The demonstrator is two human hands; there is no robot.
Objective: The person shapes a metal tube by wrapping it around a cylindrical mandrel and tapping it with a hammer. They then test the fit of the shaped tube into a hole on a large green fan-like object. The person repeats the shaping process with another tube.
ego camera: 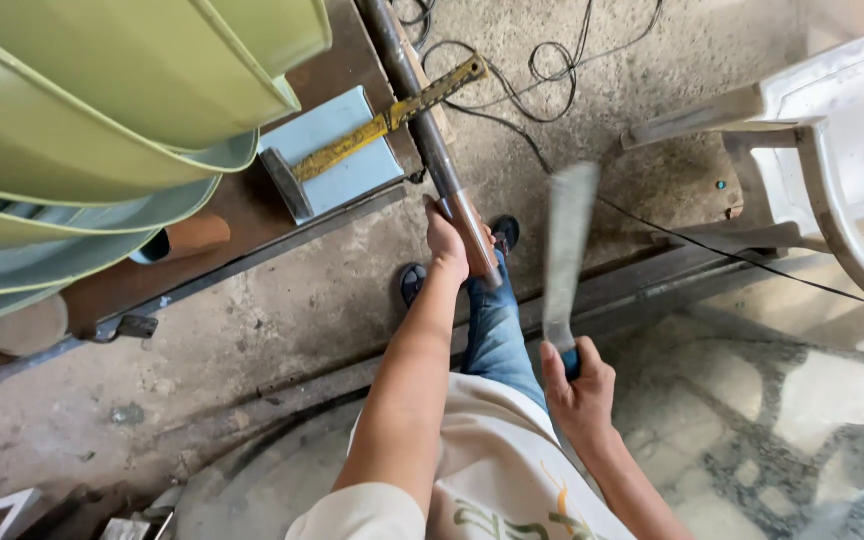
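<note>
Looking down, I see my left hand [445, 240] clenched around the rusty lower end of a long dark metal pipe [422, 120], which runs up and away across the edge of the worktop [252, 215]. My right hand [577, 380] grips the blue handle of a flat metal blade [564, 250], blurred and pointing upward just right of the pipe. One yellow square ruler [372, 130] lies on a pale blue plate touching the pipe. Stacked green curved sheets [102, 90] sit left; one white plastic chair [832, 150] stands right.
</note>
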